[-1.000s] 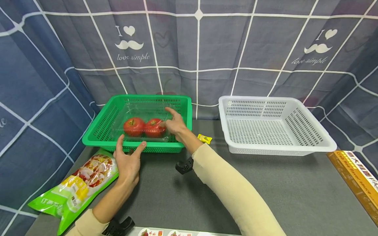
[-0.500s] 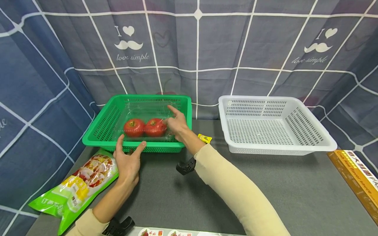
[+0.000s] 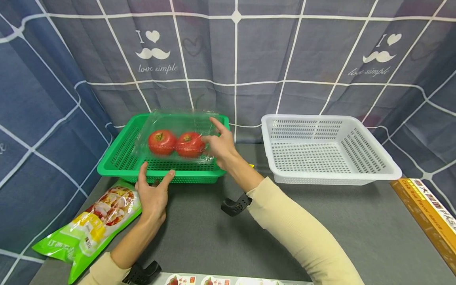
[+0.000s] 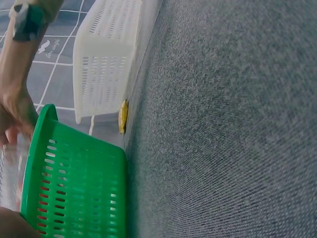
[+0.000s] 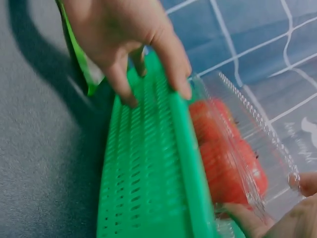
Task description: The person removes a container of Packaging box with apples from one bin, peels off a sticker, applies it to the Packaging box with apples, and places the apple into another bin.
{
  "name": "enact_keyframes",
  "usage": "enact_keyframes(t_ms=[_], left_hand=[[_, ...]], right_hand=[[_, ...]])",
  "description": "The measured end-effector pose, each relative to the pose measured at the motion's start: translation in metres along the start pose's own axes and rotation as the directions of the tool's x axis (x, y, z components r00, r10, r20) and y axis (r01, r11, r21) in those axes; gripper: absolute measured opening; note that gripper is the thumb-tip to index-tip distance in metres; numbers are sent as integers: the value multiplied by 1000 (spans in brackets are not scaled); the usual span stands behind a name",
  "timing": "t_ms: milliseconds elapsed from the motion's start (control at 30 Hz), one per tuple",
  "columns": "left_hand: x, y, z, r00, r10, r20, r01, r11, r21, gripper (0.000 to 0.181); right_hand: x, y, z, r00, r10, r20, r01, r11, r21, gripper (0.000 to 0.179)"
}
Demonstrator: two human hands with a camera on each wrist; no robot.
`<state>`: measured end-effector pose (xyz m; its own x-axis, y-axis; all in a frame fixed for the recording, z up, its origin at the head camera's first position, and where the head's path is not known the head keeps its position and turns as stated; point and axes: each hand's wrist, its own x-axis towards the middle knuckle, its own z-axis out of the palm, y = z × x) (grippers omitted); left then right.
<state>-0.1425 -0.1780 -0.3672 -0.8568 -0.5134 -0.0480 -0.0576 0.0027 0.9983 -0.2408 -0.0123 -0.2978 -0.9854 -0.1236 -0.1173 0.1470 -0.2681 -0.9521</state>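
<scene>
In the head view, my right hand (image 3: 223,147) grips the right end of a clear plastic clamshell box (image 3: 156,122), thumb and fingers around its edge. Two red apples, one on the left (image 3: 162,142) and one on the right (image 3: 190,145), show through the plastic. The box is raised over the green basket (image 3: 121,172), its far edge above the back rim. My left hand (image 3: 154,200) holds the basket's front rim; the right wrist view shows its fingers (image 5: 123,87) against the outer wall and one fingertip over the rim.
A white basket (image 3: 335,178) stands to the right. A green food bag (image 3: 103,221) lies left of my left forearm. A yellow packet (image 4: 123,116) sits between the baskets. An orange-brown box (image 3: 424,213) lies at the right edge; a printed package (image 3: 213,280) is at the front.
My right hand has lifted the clamshell box with the apples up from inside the green basket. My left hand has stayed at the front rim.
</scene>
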Motion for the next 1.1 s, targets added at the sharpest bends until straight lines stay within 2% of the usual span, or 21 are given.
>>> enact_keyframes(t_ms=[300,533,700,867,967,1100], left_hand=[[2,-2,0,1000,-12,2,12,999,-37,89],[3,-3,0,1000,-19,1,19,999,-28,90],[4,-3,-1,1000,-11,-4,11,1000,-15,89],[4,-3,-2,1000,-5,6,5,1000,-13,86],[4,-3,-3,1000,0,16,0,1000,-11,84],[4,-4,-3,1000,4,14,-4,1000,-16,83]], right_hand=[[-35,-22,-27,998,-48,-45,48,999,10,74],[-64,-34,-49,995,-74,-70,76,996,38,74],[-82,-41,-64,995,-85,-53,86,996,15,75],[-100,-43,-84,998,-55,-38,51,994,-98,73],[-113,-41,-97,1000,-25,-17,23,993,-113,72],[-131,-37,-115,1000,-4,28,6,997,-77,72]])
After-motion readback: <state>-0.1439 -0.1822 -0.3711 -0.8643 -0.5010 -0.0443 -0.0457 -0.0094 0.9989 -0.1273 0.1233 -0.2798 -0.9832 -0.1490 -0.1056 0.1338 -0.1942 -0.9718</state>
